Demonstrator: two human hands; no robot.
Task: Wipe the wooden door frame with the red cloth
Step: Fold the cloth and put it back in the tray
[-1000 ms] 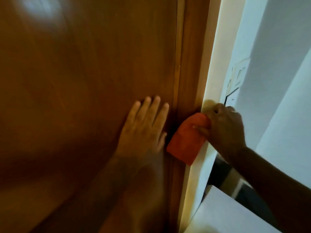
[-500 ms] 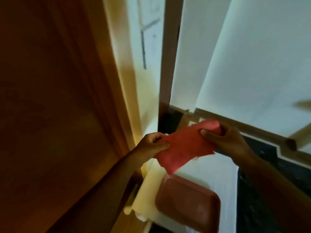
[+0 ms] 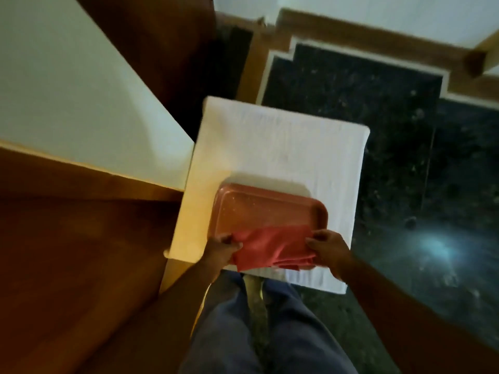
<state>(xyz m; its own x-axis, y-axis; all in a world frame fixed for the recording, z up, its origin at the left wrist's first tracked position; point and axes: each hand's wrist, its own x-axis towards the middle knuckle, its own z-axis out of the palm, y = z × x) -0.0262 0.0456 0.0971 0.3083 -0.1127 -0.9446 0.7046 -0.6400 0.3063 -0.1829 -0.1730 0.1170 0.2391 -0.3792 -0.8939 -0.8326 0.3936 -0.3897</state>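
The red cloth (image 3: 272, 248) is folded and stretched between both hands, low over the near end of a reddish tray (image 3: 259, 209). My left hand (image 3: 220, 249) pinches the cloth's left edge and my right hand (image 3: 328, 251) grips its right edge. The wooden door and its frame (image 3: 81, 238) fill the left side of the view, away from the cloth. I cannot tell whether the cloth touches the tray.
The tray rests on a white cloth-covered stand (image 3: 283, 147) in front of my legs (image 3: 256, 333). A white wall face (image 3: 67, 90) is at upper left. Dark speckled floor (image 3: 391, 130) with wooden skirting (image 3: 364, 39) lies to the right.
My view swung from the door frame down to the stand. The cloth left the frame, both hands took hold of it, and it came down over the tray.
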